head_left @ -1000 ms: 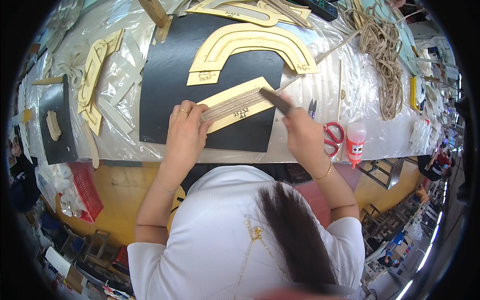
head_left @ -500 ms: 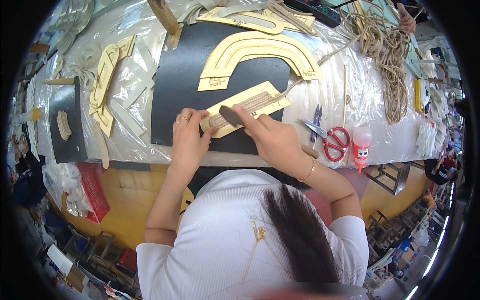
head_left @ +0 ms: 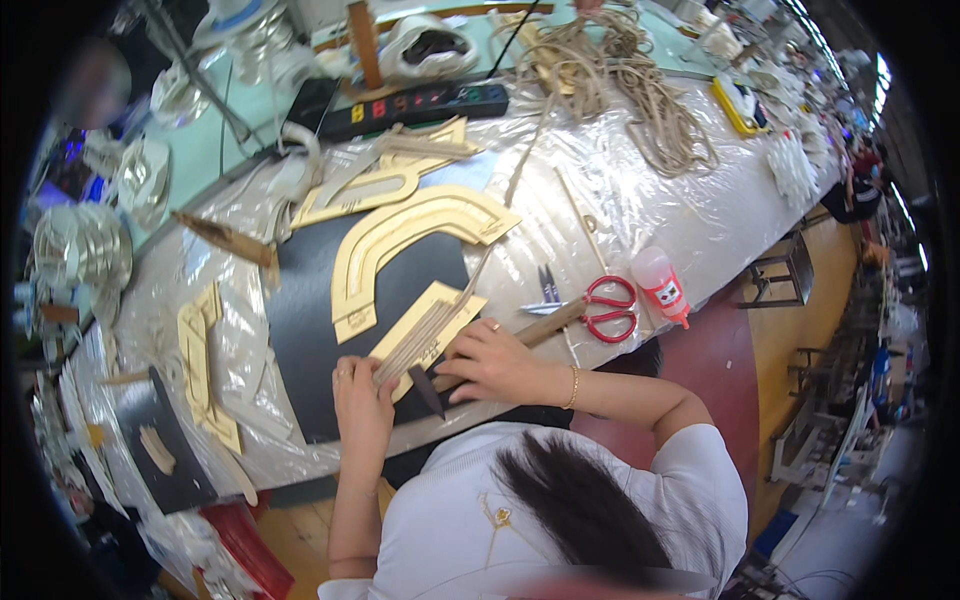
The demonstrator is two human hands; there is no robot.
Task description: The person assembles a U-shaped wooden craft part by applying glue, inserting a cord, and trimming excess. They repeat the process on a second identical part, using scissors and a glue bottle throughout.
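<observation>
A tan rectangular piece (head_left: 424, 330) with ribbed strips lies on a black mat (head_left: 310, 330) at the table's near edge. My left hand (head_left: 362, 400) presses down on its lower left end, fingers flat. My right hand (head_left: 495, 362) rests on its right side and grips a wooden-handled brush (head_left: 540, 326) whose dark head (head_left: 426, 388) lies at the piece's lower edge between both hands. A tan arch-shaped piece (head_left: 400, 235) lies on the mat just beyond.
Red-handled scissors (head_left: 608, 308) and a small bottle with a red label (head_left: 662, 284) lie right of my right hand. Coiled rope (head_left: 640, 100) and a black power strip (head_left: 420, 105) sit at the back. More tan cut shapes (head_left: 205, 365) lie left, on plastic sheeting (head_left: 700, 210).
The view has shifted and tilted. My right hand has drawn the brush leftward and down along the tan piece, closer to my left hand, which stays pressed on it.
</observation>
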